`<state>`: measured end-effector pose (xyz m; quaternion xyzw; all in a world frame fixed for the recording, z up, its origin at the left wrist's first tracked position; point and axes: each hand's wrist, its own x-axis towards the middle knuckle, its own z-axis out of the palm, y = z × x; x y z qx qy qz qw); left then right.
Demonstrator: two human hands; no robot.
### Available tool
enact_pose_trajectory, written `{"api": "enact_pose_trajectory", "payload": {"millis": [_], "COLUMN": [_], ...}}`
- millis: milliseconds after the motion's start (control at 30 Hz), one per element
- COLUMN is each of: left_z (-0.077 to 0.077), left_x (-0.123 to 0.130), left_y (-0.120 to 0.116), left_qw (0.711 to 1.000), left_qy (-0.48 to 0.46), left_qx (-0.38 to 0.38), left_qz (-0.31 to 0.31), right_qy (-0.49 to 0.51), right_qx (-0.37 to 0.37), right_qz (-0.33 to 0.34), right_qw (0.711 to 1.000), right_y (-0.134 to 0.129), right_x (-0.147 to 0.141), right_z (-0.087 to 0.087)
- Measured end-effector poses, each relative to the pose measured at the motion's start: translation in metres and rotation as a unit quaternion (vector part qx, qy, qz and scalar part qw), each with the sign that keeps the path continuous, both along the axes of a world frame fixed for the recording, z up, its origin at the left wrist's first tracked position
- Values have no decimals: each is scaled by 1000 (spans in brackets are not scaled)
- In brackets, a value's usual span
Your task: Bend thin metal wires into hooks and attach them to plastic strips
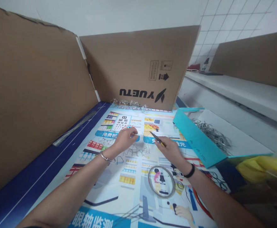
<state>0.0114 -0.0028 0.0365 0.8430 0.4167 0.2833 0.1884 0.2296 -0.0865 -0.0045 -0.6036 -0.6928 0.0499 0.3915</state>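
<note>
Right hand (170, 150) has its grip wrapped round dark-tipped pliers (156, 138), near the left hand (127, 137). That one's fingers (133, 131) are curled in, honestly can't tell if they're pinching anything. Bent wires (140, 153) lie on the desk (46, 164) between the arms (79, 182), blue box (195, 139) of tangled metal (211, 134) off right.

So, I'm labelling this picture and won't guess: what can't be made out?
Head view: whatever the left hand may pinch; too small and blurred.
Head view: the rear of the dark-nosed, yellow-handled metal pliers; the right hand covers it.
Head view: what lies beneath the tangled thin grey wire in the rectangular turquoise box; the wire covers it.
Head view: the boxed fine print on the brown cardboard panel; too small.
</note>
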Motion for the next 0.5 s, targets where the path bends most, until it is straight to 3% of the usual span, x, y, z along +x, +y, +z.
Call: {"api": "enact_pose_trajectory", "payload": {"millis": [500], "left_z": [18], "left_x": [2], "left_y": [-21], "left_qw": [998], "left_qy": [-40], "left_qx": [46], "left_qz": [28], "right_qy": [-9], "right_qx": [39], "right_qz": [24], "right_qw": [999], "right_y": [-6], "right_x": [-6], "right_z": [4]}}
